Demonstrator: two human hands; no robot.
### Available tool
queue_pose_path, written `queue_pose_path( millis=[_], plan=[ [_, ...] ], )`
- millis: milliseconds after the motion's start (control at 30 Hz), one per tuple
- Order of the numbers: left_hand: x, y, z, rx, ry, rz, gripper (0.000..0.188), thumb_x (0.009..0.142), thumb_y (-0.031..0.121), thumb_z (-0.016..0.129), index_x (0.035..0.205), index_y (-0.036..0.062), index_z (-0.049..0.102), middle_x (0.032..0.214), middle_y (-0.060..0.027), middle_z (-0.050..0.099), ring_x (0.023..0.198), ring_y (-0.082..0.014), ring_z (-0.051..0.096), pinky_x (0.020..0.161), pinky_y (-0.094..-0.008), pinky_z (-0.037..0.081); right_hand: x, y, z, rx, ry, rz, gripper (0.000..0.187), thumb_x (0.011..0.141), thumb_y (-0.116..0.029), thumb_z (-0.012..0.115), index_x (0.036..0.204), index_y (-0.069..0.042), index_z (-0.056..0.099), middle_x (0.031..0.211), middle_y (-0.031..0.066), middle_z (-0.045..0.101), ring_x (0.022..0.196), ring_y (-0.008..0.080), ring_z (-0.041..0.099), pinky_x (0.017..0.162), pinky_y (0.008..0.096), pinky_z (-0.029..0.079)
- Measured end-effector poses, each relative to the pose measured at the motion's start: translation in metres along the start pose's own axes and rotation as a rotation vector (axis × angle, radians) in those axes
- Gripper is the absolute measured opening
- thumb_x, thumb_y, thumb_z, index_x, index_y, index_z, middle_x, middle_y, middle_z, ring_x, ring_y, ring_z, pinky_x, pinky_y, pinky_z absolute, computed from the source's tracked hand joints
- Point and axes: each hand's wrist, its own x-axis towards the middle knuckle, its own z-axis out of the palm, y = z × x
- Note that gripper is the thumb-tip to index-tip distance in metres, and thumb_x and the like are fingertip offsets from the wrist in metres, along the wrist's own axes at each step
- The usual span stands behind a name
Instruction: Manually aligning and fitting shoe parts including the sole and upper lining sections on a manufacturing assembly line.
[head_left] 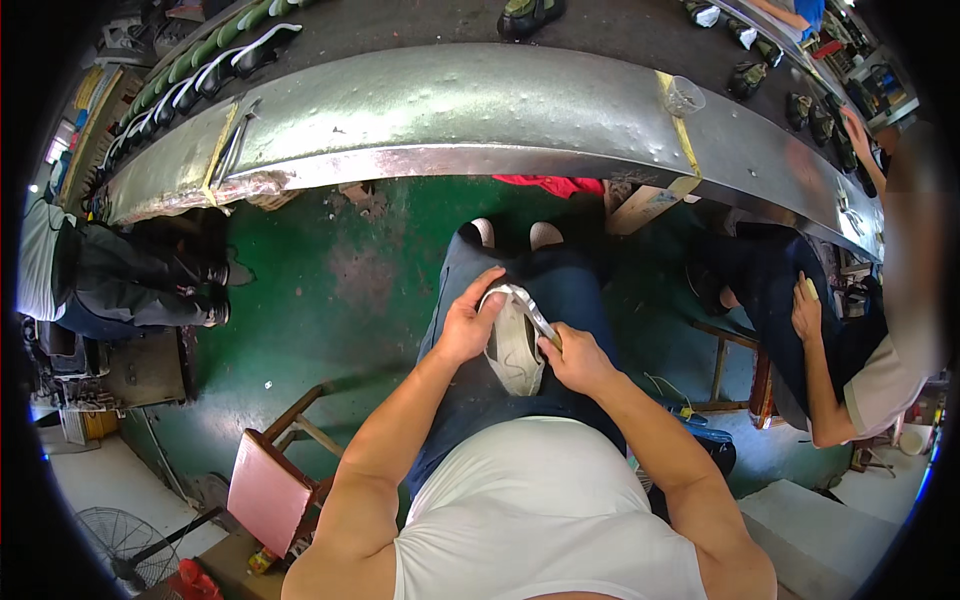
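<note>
A pale cream shoe upper (516,358) rests in my lap, with its narrower end toward my body. My left hand (468,322) is closed around its left side near the far end, thumb on the near face. In my right hand (578,355) is a silver metal hand tool (537,316), gripped at its near end. The tool slants up and left along the shoe's right edge to its far rim, where its tip seems to touch. What kind of tool it is I cannot make out.
A metal-edged bench (420,105) curves across ahead, its dark belt carrying several shoes. A clear cup (684,96) and a thin metal tool (236,140) lie on the edge. Co-workers sit at right and stand at left. A stool (268,490) and a fan (125,540) are behind left.
</note>
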Motion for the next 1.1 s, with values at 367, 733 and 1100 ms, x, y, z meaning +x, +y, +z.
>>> queue_pose_path(
  millis=[367, 733, 1100],
  plan=[
    [-0.035, 0.062, 0.027, -0.236, 0.080, -0.108, 0.064, 0.096, 0.012, 0.067, 0.151, 0.0017, 0.036, 0.136, -0.0112, 0.055, 0.121, -0.0188, 0.055, 0.106, -0.0326, 0.042, -0.069, -0.033, -0.054, -0.189, -0.190, -0.076, 0.028, 0.093, -0.012, 0.062, 0.117, 0.002, 0.057, 0.095, 0.0206, 0.066, 0.082, 0.0375, 0.067, 0.071, 0.0461, 0.053],
    [-0.089, 0.089, 0.026, 0.338, -0.301, 0.632, 0.093, 0.070, 0.003, 0.088, 0.144, 0.0031, 0.032, 0.148, -0.0334, 0.039, 0.136, -0.0512, 0.043, 0.112, -0.0535, 0.038, -0.074, -0.025, -0.047, 0.424, 0.037, -0.040, 0.035, 0.099, -0.028, 0.062, 0.117, 0.001, 0.056, 0.096, 0.0122, 0.063, 0.083, 0.0192, 0.060, 0.077, 0.0329, 0.049],
    [-0.093, 0.086, 0.033, 0.457, -0.258, 0.628, 0.091, 0.065, 0.004, 0.091, 0.137, 0.0008, 0.035, 0.144, -0.0322, 0.043, 0.132, -0.0515, 0.047, 0.111, -0.0544, 0.040, -0.083, -0.002, -0.049, 0.214, -0.022, 0.157, 0.033, 0.097, -0.028, 0.062, 0.113, 0.001, 0.058, 0.087, 0.0177, 0.063, 0.080, 0.0290, 0.063, 0.074, 0.0390, 0.049]
  ],
)
